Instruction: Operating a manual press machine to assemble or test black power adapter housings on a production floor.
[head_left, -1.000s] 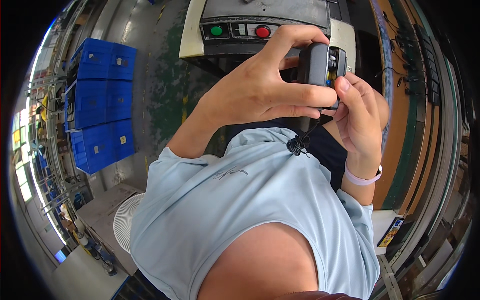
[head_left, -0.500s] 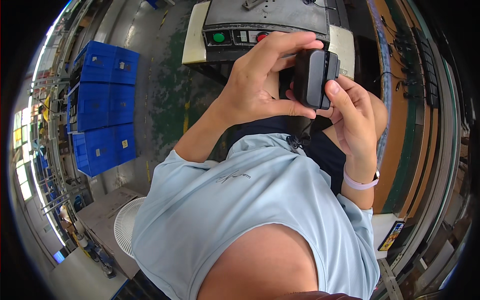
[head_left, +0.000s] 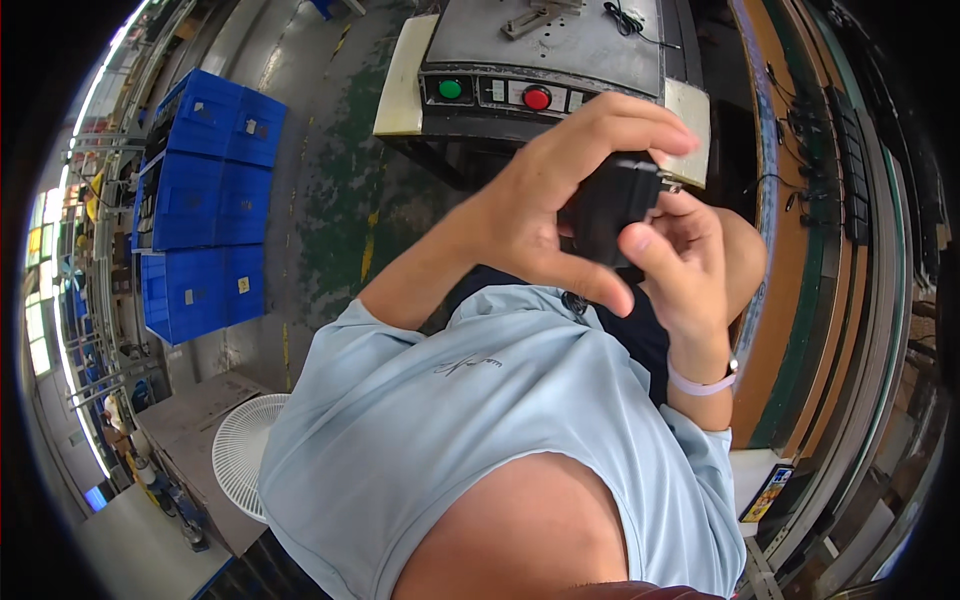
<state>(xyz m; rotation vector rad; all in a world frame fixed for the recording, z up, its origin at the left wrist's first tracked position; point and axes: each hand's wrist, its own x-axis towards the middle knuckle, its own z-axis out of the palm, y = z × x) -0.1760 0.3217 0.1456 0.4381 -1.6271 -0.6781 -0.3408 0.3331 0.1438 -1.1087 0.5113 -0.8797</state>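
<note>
A black power adapter (head_left: 608, 208) is between my two hands in front of my lap, slightly blurred. Small metal prongs stick out of its right side, and part of its dark coiled cable (head_left: 574, 303) shows below. My left hand (head_left: 545, 195) curves round the adapter from the left, fingers over its far end and thumb along the near side. From the right, my right hand (head_left: 685, 255) pinches it with the thumb on its near right corner. The other right fingers are partly hidden behind it.
Ahead stands a grey machine table with a green button (head_left: 450, 90), a red button (head_left: 537, 97), a metal fixture and a black cable (head_left: 625, 18). Along the right runs a workbench (head_left: 790, 330) with several cabled adapters in a row. Stacked blue bins (head_left: 205, 200) stand left.
The adapter has turned so its prongs show on the right. Both hands have shifted slightly nearer to me, and the left thumb has slid lower. More of the machine's top is visible.
</note>
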